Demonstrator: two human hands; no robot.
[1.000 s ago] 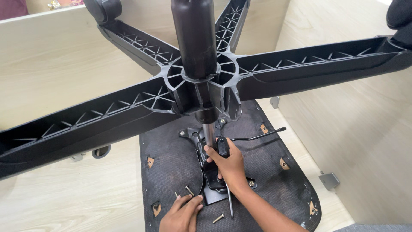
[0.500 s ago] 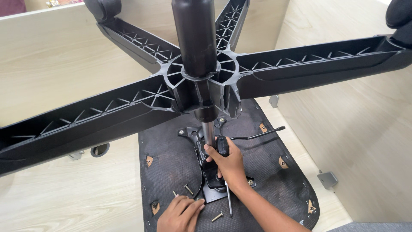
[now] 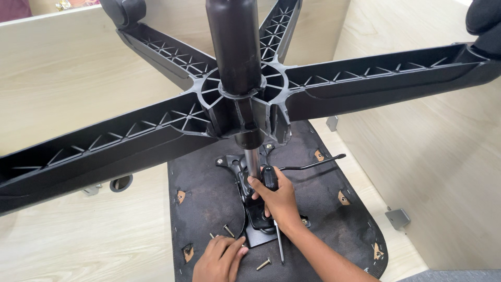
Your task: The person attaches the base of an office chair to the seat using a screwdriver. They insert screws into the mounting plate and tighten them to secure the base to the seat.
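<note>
An office chair is lying upside down on the pale wood floor, its five-armed black star base [image 3: 156,136] looming up toward the person, the fat gas cylinder [image 3: 235,47] rising out of the hub. Below it the black fabric underside of the seat [image 3: 209,198] is facing up, with the metal mechanism plate [image 3: 258,224] sitting at its middle and a thin bent lever [image 3: 313,164] reaching off to the right. The person's right hand [image 3: 276,201] is curling tightly around the black handle of a screwdriver [image 3: 270,180], holding it close against the shiny inner rod; the slim shaft is running down past the wrist toward the seat. The left hand [image 3: 219,258] is resting low on the seat, fingers bent and touching the near left corner of the plate, though I cannot tell whether it is pinching anything. Loose bolts [image 3: 263,264] are lying on the fabric just beside that hand, one to its right and a couple above it.
</note>
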